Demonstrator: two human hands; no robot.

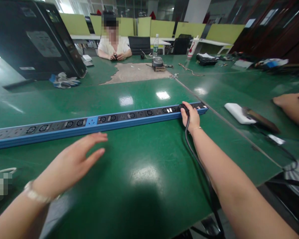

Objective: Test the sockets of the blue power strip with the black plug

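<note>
A long blue power strip (129,126) with black sockets lies across the green table, running from the left edge of the view to right of the middle. Near its right end, my right hand (191,116) is closed around a black plug (182,107) at the sockets. From that plug a black power cord (193,149) runs down under my forearm and over the table's front edge. My left hand (77,159) hovers in front of the strip's blue socket block (91,121), fingers stretched out and holding nothing.
A black cabinet (40,39) stands at the back left, with gloves (64,80) beside it. Across the table sits a person (114,49) near a water bottle (155,46). At right lie a white power bank-like block (239,113) and another person's arm (294,106).
</note>
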